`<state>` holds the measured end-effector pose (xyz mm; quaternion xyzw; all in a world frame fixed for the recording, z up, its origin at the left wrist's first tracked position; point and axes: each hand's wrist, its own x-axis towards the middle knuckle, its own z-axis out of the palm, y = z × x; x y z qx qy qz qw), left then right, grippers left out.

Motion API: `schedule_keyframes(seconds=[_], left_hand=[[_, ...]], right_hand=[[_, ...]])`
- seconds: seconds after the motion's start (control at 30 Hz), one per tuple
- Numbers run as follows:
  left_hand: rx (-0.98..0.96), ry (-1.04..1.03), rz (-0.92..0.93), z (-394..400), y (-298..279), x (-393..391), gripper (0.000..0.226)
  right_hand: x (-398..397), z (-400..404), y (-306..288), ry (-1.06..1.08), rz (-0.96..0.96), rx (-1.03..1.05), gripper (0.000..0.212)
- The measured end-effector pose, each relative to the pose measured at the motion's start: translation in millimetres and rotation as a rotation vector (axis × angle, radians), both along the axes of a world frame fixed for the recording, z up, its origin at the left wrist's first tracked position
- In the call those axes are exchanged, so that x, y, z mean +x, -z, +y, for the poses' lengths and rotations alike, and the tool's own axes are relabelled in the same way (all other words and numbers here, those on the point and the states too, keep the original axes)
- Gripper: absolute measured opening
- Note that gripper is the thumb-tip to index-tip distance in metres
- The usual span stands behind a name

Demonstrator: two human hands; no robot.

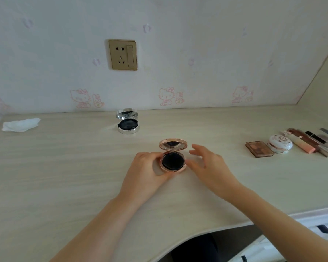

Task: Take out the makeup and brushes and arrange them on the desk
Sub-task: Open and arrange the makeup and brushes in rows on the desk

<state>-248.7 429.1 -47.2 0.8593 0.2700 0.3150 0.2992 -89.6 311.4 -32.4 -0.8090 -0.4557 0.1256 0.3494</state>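
A rose-gold round compact (173,161) stands open on the desk (64,167), its mirror lid tilted up and a black puff inside. My left hand (146,167) grips its base from the left, fingers curled round the rim. My right hand (208,161) hovers just right of it, fingers spread and relaxed, thumb near the rim. Farther back a silver compact (128,121) also lies open with a black puff showing. At the right sit a brown eyeshadow palette (259,149), a white patterned round case (280,144) and several tubes and lipsticks (309,140) in a row.
A crumpled white tissue (20,124) lies at the back left. A gold wall socket (123,54) is mounted above the desk. The desk's front edge curves inward near me, with a white drawer front (322,224) at the lower right.
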Motion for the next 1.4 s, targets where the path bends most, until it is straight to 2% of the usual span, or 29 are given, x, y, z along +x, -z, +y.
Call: schedule_keyframes(seconds=[0.07, 0.2, 0.33, 0.5, 0.63, 0.77, 0.9, 1.1, 1.4], left_hand=[[0.02, -0.01, -0.001, 0, 0, 0, 0.059], [0.048, -0.016, 0.002, 0, 1, 0, 0.052], [0.055, -0.013, 0.034, 0, 2, -1, 0.049], [0.084, -0.027, 0.073, 3, 4, 4, 0.047], [0.136, -0.101, 0.143, 12, 7, 15, 0.046], [0.149, -0.163, 0.177, 27, 6, 28, 0.049], [0.181, -0.194, 0.218, 48, 2, 42, 0.041], [0.265, -0.222, 0.298, 74, -4, 56, 0.029], [0.387, -0.162, 0.322, 90, 8, 66, 0.034]], right_hand=[[-5, -1, 7, 0.036, -0.044, -0.01, 0.051], [-16, 1, 8, -0.016, -0.171, 0.071, 0.028], [-24, 2, 13, -0.09, -0.256, 0.062, 0.034], [-17, 5, 14, -0.163, -0.274, 0.068, 0.045], [-5, 22, 11, -0.189, -0.234, 0.112, 0.033], [9, 48, 12, -0.188, -0.236, 0.113, 0.031], [21, 77, 13, -0.192, -0.255, 0.115, 0.023], [36, 114, 13, -0.193, -0.278, 0.075, 0.027], [42, 143, 13, -0.18, -0.287, 0.068, 0.031]])
